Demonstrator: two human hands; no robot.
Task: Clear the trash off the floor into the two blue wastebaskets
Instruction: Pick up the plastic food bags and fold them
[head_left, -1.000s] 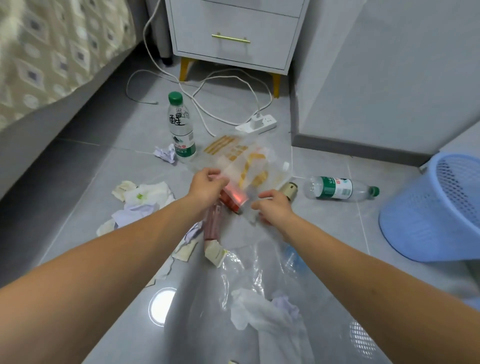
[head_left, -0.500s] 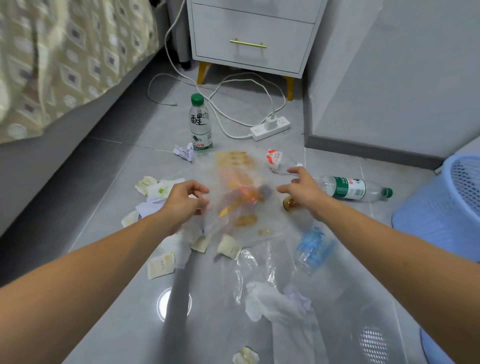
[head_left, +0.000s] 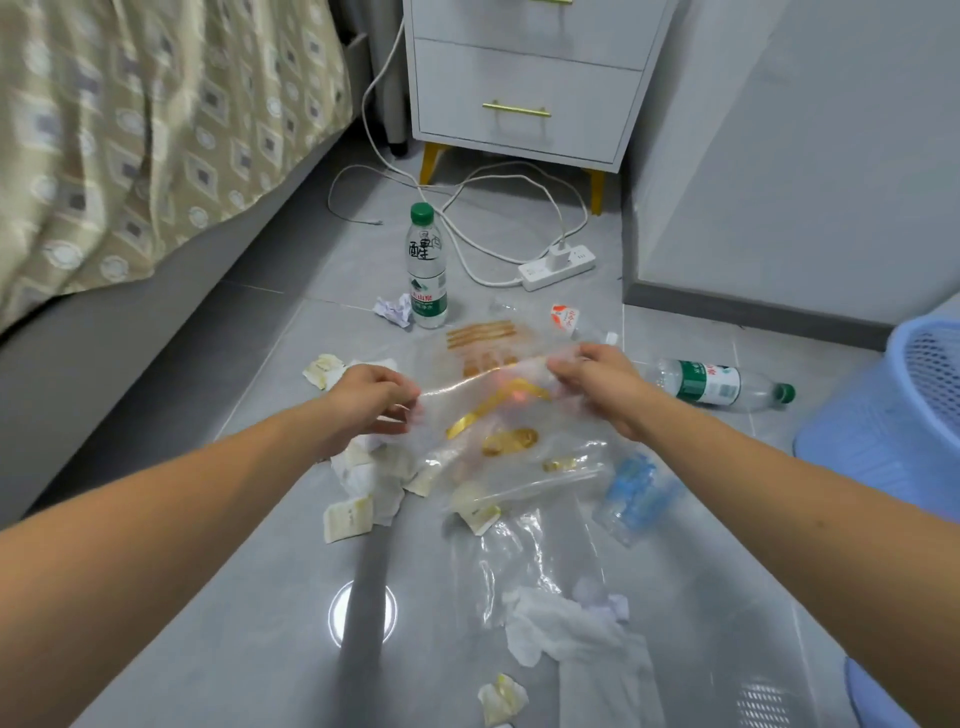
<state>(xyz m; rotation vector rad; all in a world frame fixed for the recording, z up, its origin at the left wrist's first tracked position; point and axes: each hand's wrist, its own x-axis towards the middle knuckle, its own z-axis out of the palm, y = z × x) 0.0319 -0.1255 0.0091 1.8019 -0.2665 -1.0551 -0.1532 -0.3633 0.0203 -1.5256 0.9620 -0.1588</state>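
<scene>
A clear plastic bag (head_left: 493, 410) with gold printing is stretched between my left hand (head_left: 371, 397) and my right hand (head_left: 597, 379); each grips one side of its top edge, and something red shows through it. Under and around it lie crumpled paper scraps (head_left: 363, 467), a crushed blue-tinted bottle (head_left: 634, 493), white tissue (head_left: 561, 629) and clear film. One green-capped water bottle (head_left: 427, 270) stands upright farther away; another (head_left: 722, 385) lies on its side at the right. A blue wastebasket (head_left: 893, 431) stands at the right edge, and a second blue rim (head_left: 872, 696) peeks in at the bottom right.
A bed with a patterned cover (head_left: 130, 130) runs along the left. A white nightstand (head_left: 524, 83) stands at the back, with white cables and a power strip (head_left: 558, 266) on the floor before it. A grey wall corner (head_left: 779, 208) juts out at the right.
My hands have spread apart, pulling the clear bag wide between them and lifting it. The view has shifted back, showing more of the nightstand.
</scene>
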